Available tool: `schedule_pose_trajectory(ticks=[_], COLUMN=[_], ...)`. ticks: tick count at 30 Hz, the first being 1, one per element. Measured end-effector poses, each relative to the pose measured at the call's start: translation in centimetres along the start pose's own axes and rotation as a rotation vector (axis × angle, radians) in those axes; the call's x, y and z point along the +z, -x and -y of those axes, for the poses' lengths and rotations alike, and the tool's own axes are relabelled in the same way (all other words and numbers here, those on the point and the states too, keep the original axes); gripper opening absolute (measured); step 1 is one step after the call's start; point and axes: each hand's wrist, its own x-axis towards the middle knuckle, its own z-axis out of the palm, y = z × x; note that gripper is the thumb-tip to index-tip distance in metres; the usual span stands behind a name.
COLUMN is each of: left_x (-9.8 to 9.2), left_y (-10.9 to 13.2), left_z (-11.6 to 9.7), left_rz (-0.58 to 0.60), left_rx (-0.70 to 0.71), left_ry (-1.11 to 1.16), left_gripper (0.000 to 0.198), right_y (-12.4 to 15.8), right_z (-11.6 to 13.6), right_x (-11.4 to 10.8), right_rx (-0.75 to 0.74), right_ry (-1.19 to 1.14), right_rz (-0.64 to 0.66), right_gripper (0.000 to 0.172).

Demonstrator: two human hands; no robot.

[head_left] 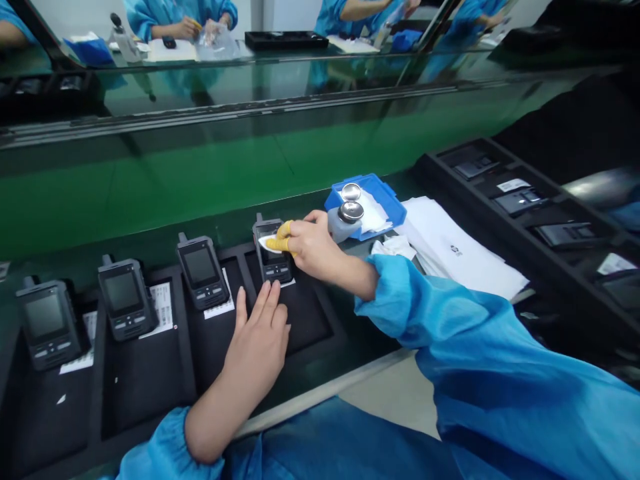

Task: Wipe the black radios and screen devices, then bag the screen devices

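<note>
My right hand (313,247), with yellow finger cots on its thumb and forefinger, presses a white wipe (271,244) against the screen of a black handheld radio (276,270). That radio leans at the far side of the rightmost tray compartment. My left hand (263,327) lies flat with fingers stretched out, its fingertips at the radio's lower end. To the left, more radios stand in the black tray: one (203,272) in the neighbouring compartment, then another (126,297), and one (49,323) at the far left. White label sheets (163,310) lie partly under them.
Behind my right wrist are a pump bottle (345,223) and a blue bin (395,212) of white wipes. White paper (455,250) lies to the right, beside a black tray (440,177) of devices. Across the green divider (240,170), co-workers in blue sleeves work.
</note>
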Motion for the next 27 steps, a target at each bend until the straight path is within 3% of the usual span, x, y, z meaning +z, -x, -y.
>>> schedule_pose_trajectory(ticks=[6,11,16,20,24,27], left_x=[-0.1,0.0,-0.1,-0.4,-0.3,0.0], left_y=[0.2,0.3,0.4,1.1,3.0,4.3], left_z=[0.2,0.3,0.4,0.1,0.3,1.0], left_rz=[-0.030,-0.057,-0.069,-0.093,-0.139,-0.236], left_rx=[0.033,0.044,0.050,0.087,0.137,0.180], left_ry=[-0.012,-0.008,0.009,0.033,0.089,0.136], left_gripper=[0.025,0.025,0.025,0.025,0.023,0.020], right_y=[3.7,7.3,12.3,15.8,17.0,16.0], right_z=[1.8,2.3,0.3,-0.2,0.1,-2.1], right_x=[0.7,-2.1,-4.8,-3.7,-2.5,-4.2], right_rx=[-0.044,0.048,0.166,0.238,0.274,0.466], right_ry=[-0.139,-0.244,-0.049,0.153,0.217,0.192], right_rz=[0.029,0.028,0.086,0.022,0.041,-0.004], right_gripper=[0.039,0.036,0.031,0.026,0.026,0.034])
